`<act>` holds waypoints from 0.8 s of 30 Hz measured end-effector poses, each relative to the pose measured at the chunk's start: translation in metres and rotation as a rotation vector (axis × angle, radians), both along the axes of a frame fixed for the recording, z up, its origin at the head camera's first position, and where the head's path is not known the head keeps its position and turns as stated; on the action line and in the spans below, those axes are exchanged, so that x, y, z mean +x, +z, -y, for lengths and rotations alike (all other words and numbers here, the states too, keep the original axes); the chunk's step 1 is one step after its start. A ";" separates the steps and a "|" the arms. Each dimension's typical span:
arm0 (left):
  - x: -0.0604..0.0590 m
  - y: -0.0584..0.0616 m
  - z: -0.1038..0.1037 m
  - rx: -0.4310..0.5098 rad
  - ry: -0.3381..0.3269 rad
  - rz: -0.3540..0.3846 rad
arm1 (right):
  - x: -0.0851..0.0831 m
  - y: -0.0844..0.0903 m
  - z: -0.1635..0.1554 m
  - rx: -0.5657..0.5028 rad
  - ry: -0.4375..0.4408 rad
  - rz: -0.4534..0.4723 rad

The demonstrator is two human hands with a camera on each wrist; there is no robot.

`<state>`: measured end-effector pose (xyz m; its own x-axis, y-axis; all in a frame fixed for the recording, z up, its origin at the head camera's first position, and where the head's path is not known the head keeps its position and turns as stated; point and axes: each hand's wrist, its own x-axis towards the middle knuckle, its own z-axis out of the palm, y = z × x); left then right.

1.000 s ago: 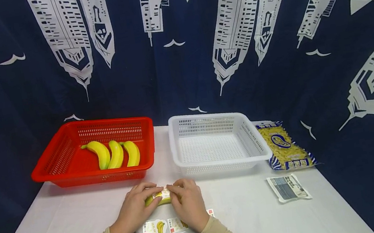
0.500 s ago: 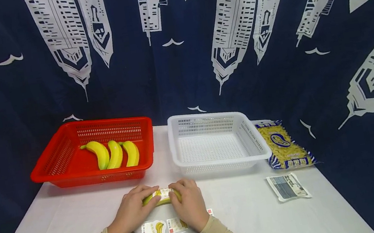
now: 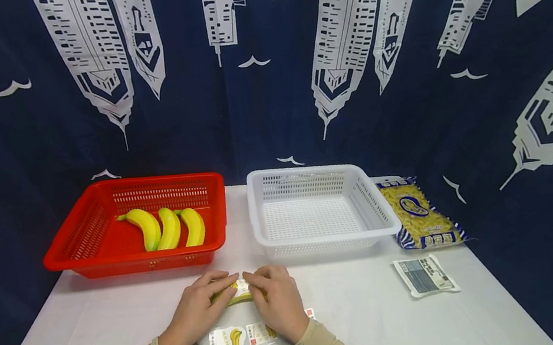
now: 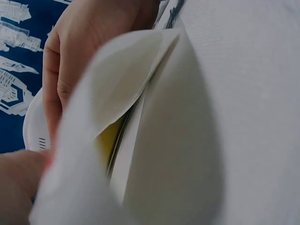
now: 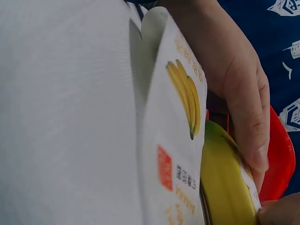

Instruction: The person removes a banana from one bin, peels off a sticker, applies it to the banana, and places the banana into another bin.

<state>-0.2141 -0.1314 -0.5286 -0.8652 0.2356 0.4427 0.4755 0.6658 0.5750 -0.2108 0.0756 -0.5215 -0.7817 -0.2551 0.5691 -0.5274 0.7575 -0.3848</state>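
Since half a second ago the fingertips of both hands have closed in over the middle of the banana (image 3: 238, 295), hiding most of the white label (image 3: 242, 288) that showed between them. The banana lies on the white tabletop (image 3: 93, 343), just ahead of the sticker sheet (image 3: 237, 338) printed with bananas. The left hand (image 3: 195, 313) curls round its left end; the right hand (image 3: 277, 302) covers its right end, and the fingertips of both press down on the label, nearly meeting. The risk, as it looks: the label could crease or stick askew if the fruit rolls under uneven pressure, and the loose sheet, lying under the wrists, could be dragged along. Behind stand a red basket (image 3: 77, 241) holding three bananas (image 3: 169, 227) and a white basket (image 3: 309, 178); a pasta packet (image 3: 417, 217) and a small flat packet (image 3: 426, 276) lie at the right.
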 end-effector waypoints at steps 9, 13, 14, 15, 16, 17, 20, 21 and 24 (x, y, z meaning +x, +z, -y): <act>0.002 0.009 -0.001 -0.042 0.118 0.122 | 0.001 0.002 0.001 -0.008 -0.015 0.030; -0.001 0.011 0.001 -0.006 0.130 0.186 | 0.000 0.001 -0.001 -0.020 -0.015 0.050; -0.001 0.011 0.001 0.012 0.129 0.205 | 0.000 0.001 -0.001 -0.025 -0.012 0.055; -0.002 0.011 0.001 0.034 0.129 0.219 | 0.000 0.001 -0.001 -0.027 -0.010 0.059; -0.003 0.011 0.001 0.054 0.129 0.230 | 0.000 0.001 -0.002 -0.030 -0.009 0.063; -0.004 0.010 0.001 0.075 0.128 0.238 | 0.000 0.001 -0.002 -0.033 -0.007 0.069; -0.004 0.009 0.003 0.132 0.127 0.237 | 0.000 0.000 -0.002 -0.038 -0.002 0.077; -0.004 0.009 0.003 0.145 0.124 0.231 | 0.000 0.000 -0.002 -0.039 -0.001 0.078; -0.004 0.007 0.004 0.175 0.115 0.231 | 0.001 0.000 -0.002 -0.040 0.006 0.073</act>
